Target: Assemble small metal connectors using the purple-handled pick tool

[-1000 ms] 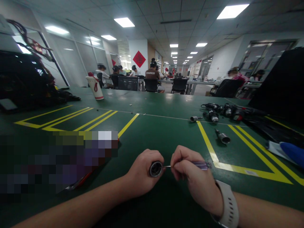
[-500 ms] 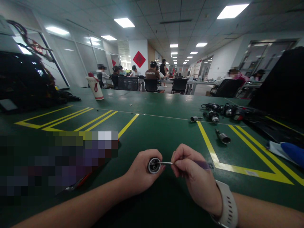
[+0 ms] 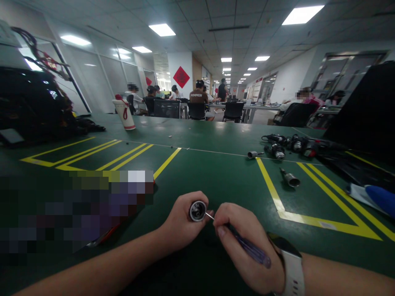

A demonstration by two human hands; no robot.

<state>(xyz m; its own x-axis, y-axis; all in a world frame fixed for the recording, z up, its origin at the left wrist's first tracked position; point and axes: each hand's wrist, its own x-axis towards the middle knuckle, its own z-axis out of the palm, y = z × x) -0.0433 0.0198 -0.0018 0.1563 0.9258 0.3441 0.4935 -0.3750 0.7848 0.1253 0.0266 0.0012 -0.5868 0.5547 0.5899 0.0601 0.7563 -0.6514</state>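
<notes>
Over the green bench [image 3: 216, 172]: two bare hands sit close together, low in the middle.
Left hand [image 3: 182, 224]: closed around a round metal part [image 3: 197, 211], with the part's open end facing the camera.
Right hand [image 3: 243, 238]: gripping a thin screwdriver [image 3: 249, 251] with a purple handle; its tip touches the part's rim.
Watch [image 3: 291, 263]: white band on the right wrist.
Right side: a metal tube [image 3: 290, 179] lies by the yellow lines [image 3: 271, 189], and dark tools [image 3: 290, 144] lie behind it.
Far left: a white cup [image 3: 124, 115] stands upright.
</notes>
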